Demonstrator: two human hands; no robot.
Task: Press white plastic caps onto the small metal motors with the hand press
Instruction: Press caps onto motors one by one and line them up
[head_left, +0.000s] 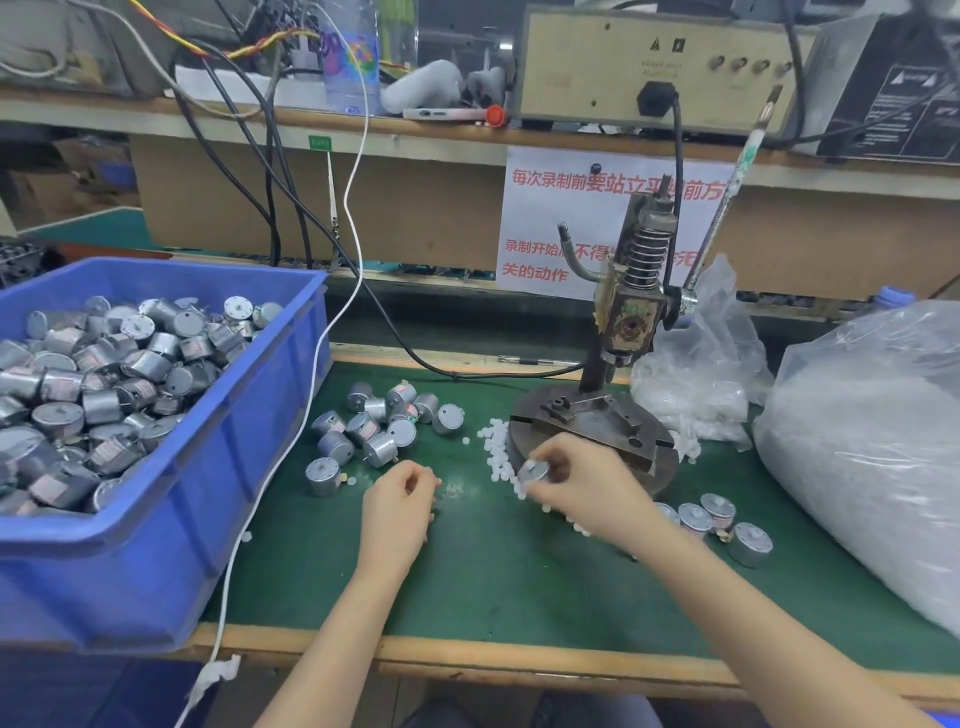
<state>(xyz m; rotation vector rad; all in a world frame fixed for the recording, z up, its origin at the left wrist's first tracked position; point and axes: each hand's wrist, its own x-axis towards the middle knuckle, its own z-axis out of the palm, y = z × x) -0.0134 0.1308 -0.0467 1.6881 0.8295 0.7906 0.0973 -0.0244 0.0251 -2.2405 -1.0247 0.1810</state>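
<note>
— Two hands over the green mat (493, 582); what has each got?
— The right hand (584, 480) pinches one motor (534, 471) in its fingertips, just in front of the base of the press (631, 317) and right above the scattered white caps (496, 449).
— And the left hand (400, 501)?
— Curled, low over the mat, between the loose motors (382, 428) and the caps. Whether it grips a cap, I cannot tell.
— Where's the stock?
— Blue bin (249, 441) at the left, heaped with motors. A small group of motors (719, 517) stands near the right wrist, and a big clear bag (872, 441) lies at the far right.
— The press?
— Upright behind the right hand, lever slanting up.
</note>
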